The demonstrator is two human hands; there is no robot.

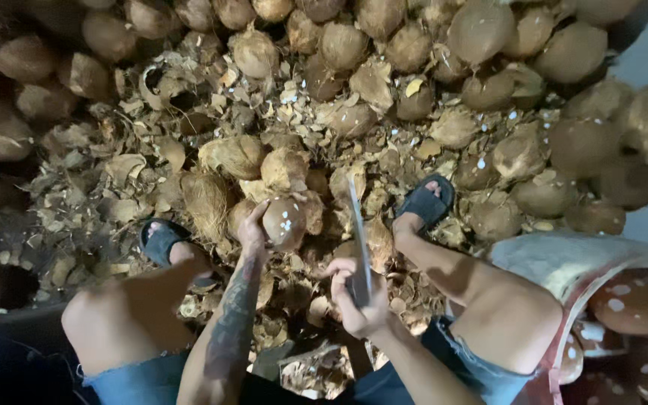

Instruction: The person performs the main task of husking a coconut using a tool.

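Note:
My left hand point(253, 229) grips a brown coconut point(285, 221) with white chipped spots, holding it low between my feet. My right hand point(354, 296) is closed on the handle of a long flat blade point(357, 225), which points away from me just right of the coconut. The blade's edge is close to the coconut but I cannot tell if they touch. My knees and both feet in dark sandals point(160, 240) frame the spot.
A heap of husked coconuts point(481, 34) fills the far side and right. Dry husk scraps and shell chips point(189, 127) cover the ground around my feet. A sack point(564, 262) at the right holds peeled coconuts point(631, 300) with white patches.

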